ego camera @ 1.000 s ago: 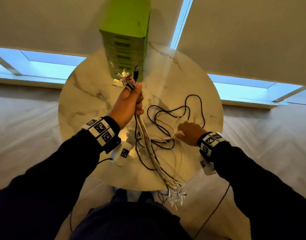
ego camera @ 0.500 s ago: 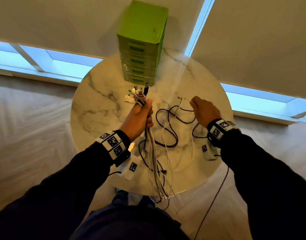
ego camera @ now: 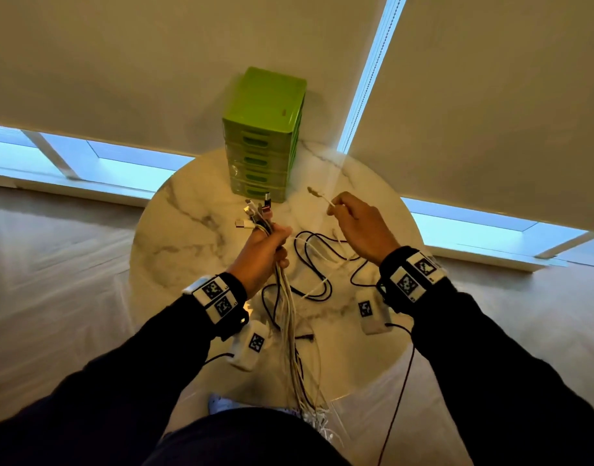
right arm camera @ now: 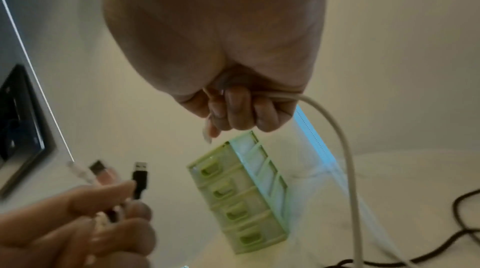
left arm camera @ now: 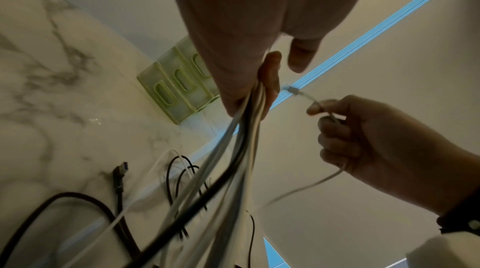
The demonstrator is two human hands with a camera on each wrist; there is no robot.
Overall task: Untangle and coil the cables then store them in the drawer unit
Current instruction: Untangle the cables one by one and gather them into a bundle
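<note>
My left hand (ego camera: 267, 245) grips a bundle of white and black cables (ego camera: 290, 317) above the round marble table (ego camera: 188, 230); their plugs (ego camera: 256, 213) fan out above the fist and the free ends hang past the table's near edge. My right hand (ego camera: 356, 223) holds a single white cable (right arm camera: 345, 149) in curled fingers, its plug end (ego camera: 314, 192) sticking up to the left. Loose black and white cables (ego camera: 317, 264) lie looped on the table between the hands. The green drawer unit (ego camera: 263, 136) stands at the table's far edge, all drawers shut.
Small white tagged boxes (ego camera: 250, 344) hang below each wrist, wired to the sleeves. Roller blinds (ego camera: 490, 95) cover the windows behind the table. A black USB plug (left arm camera: 120, 172) lies on the marble. Pale wooden floor surrounds the table.
My right hand has risen from the loops on the table, lifting one white cable's plug end up and to the right. The left hand has kept its hold on the bundle.
</note>
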